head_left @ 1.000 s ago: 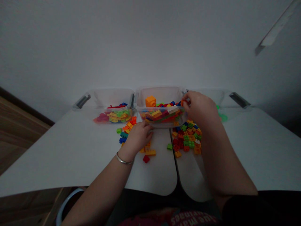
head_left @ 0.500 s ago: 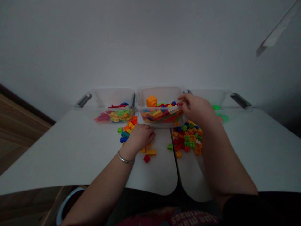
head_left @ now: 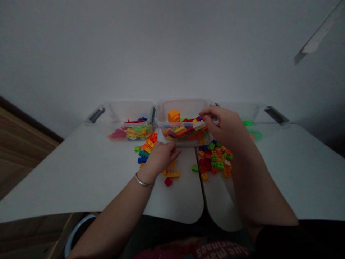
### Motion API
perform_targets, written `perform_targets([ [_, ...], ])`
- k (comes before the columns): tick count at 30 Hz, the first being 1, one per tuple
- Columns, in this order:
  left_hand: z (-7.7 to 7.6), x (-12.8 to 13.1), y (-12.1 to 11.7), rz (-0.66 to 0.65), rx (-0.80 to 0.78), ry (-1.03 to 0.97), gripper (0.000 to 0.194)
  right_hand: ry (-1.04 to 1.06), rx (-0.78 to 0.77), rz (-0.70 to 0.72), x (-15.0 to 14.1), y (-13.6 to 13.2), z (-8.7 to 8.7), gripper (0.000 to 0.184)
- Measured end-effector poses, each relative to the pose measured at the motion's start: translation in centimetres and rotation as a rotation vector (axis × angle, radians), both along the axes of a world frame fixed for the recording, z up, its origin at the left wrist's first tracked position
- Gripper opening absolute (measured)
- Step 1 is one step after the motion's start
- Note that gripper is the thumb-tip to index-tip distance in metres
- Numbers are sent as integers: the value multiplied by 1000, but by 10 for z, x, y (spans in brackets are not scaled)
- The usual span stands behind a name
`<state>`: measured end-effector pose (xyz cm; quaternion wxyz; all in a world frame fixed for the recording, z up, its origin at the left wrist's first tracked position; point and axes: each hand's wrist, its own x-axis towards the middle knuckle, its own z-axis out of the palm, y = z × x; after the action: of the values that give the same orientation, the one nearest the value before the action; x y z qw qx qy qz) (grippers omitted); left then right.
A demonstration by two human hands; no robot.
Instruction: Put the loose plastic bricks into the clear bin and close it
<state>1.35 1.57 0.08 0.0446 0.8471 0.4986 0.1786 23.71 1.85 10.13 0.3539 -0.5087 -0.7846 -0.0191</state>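
My right hand [head_left: 225, 124] reaches over the right rim of the middle clear plastic bin [head_left: 185, 144]. Its fingers are apart, and nothing shows between them. Inside that bin lie colourful building blocks, among them a large orange block [head_left: 174, 116] and a white block [head_left: 198, 125] just below my right fingertips. My left hand [head_left: 161, 156], with a silver bangle at the wrist, hovers low over the left pile of blocks [head_left: 143, 154]. Its thumb stands away from the fingers, and part of the pile is hidden beneath the palm. A yellow block [head_left: 173, 174] and a red block [head_left: 168, 181] lie near it.
A left clear bin [head_left: 113, 108] holds yellow, green, red and blue pieces. The right clear bin [head_left: 254, 108] holds green pieces, partly behind my arm. Another block pile [head_left: 214, 162] lies at right, beside the gap [head_left: 202, 187] between the white tabletops. A wall stands behind.
My right hand has moved slightly left, further over the middle bin. My left hand has stayed over its pile, with the thumb now stretched further out from the fingers.
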Motion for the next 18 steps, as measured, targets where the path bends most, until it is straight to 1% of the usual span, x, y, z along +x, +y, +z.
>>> perform_targets([
  [3, 0, -2, 0, 101, -66, -246, 24, -46, -74, 49, -10, -4, -1, 26],
  [5, 0, -4, 1, 141, -89, -385, 24, -112, -119, 84, -17, -7, -3, 25],
  [8, -2, -4, 4, 152, -129, -578, 24, -216, -197, 157, -29, -9, -7, 24],
  [10, -3, -4, 6, 153, -168, -727, 25, -249, -283, 210, -37, -10, -11, 22],
  [12, -3, -3, 6, 164, -222, -879, 27, -232, -376, 258, -44, -11, -16, 21],
  [14, -1, -2, 5, 180, -234, -999, 29, -175, -452, 297, -49, -11, -20, 21],
  [18, 4, -1, 4, 145, -105, -1113, 31, -63, -543, 375, -53, -12, -23, 21],
])
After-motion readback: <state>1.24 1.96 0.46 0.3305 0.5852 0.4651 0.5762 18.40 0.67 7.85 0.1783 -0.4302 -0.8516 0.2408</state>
